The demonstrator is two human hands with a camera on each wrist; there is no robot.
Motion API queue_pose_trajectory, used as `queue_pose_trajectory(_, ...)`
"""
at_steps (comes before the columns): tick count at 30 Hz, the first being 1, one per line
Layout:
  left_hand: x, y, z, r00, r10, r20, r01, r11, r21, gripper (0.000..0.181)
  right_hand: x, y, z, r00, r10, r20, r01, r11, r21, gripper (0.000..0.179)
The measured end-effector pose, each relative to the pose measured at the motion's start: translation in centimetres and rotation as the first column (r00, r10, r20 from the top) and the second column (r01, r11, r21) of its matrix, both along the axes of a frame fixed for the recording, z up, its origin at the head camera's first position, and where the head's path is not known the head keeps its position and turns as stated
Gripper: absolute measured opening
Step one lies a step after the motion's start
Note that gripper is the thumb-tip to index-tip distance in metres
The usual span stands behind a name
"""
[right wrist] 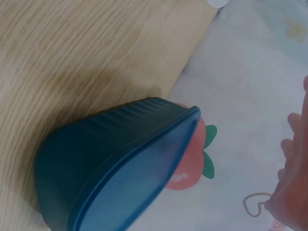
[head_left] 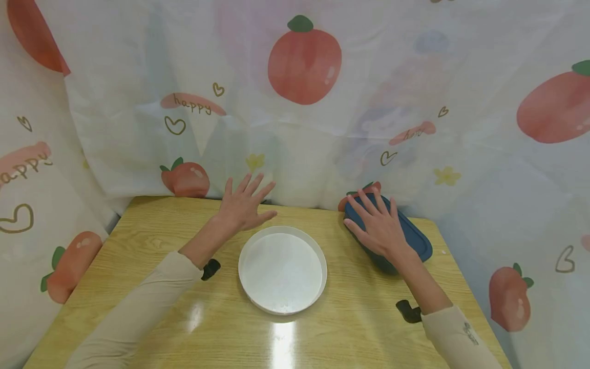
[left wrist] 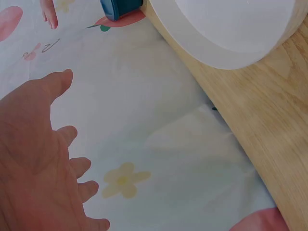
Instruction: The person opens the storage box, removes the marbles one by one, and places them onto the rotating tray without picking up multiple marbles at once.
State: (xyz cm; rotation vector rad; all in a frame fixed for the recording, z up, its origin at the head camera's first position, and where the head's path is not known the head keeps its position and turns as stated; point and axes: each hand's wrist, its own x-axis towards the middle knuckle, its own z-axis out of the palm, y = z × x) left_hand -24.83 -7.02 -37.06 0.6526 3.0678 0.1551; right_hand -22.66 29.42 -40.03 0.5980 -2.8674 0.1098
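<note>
My left hand [head_left: 244,205] is held up with fingers spread, behind and to the left of a round white pan [head_left: 282,271] that lies on the table. Nothing is in that hand; in the left wrist view the pan [left wrist: 231,29] is apart from it. With its fingers also spread, my right hand [head_left: 380,228] overlaps a dark blue lidded box [head_left: 415,236] in the head view. The right wrist view shows the box [right wrist: 110,163] on the table, with a gap between it and the right hand [right wrist: 293,178], which holds nothing.
The wooden table [head_left: 184,318] reaches back to a white curtain [head_left: 249,61] printed with red fruit and hearts. This cloth also hangs along the left and right sides. A black strap end [head_left: 211,269] shows under the left wrist, another black piece [head_left: 408,311] under the right.
</note>
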Motion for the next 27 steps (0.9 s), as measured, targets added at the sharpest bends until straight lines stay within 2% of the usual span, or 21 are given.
queue_pose_trajectory(5,0.1,0.2,-0.3,1.0,-0.003,0.013,0.003,1.0,0.026,0.076,0.3,0.5,-0.3,1.0,-0.008,-0.004,0.007,1.0,-0.02,0.066)
queue_pose_trajectory(9,0.5,0.7,-0.8,0.999,-0.018,0.046,0.013,0.995,0.103,0.076,0.8,1.4,-0.5,1.0,-0.006,0.013,0.007,0.998,-0.058,0.064)
queue_pose_trajectory(14,1.4,2.0,-1.8,0.998,-0.069,0.003,0.067,0.972,0.224,0.072,1.0,2.5,-0.7,0.999,0.033,0.035,-0.028,0.992,-0.124,0.06)
queue_pose_trajectory(16,1.8,2.7,-2.3,0.997,-0.078,0.01,0.072,0.956,0.286,0.07,1.1,2.9,-0.8,0.998,0.046,0.052,-0.038,0.987,-0.154,0.059)
queue_pose_trajectory(19,2.4,4.2,-3.1,0.993,-0.084,0.081,0.046,0.92,0.389,0.068,1.1,3.5,-1.0,0.995,0.047,0.086,-0.029,0.981,-0.192,0.058)
queue_pose_trajectory(23,3.3,6.4,-4.0,0.977,-0.112,0.181,0.002,0.856,0.517,0.067,1.2,4.3,-1.1,0.992,0.036,0.119,-0.006,0.969,-0.245,0.056)
queue_pose_trajectory(27,3.9,8.8,-4.8,0.96,-0.154,0.232,-0.025,0.784,0.621,0.065,1.4,5.1,-1.2,0.989,0.023,0.143,0.021,0.953,-0.301,0.055)
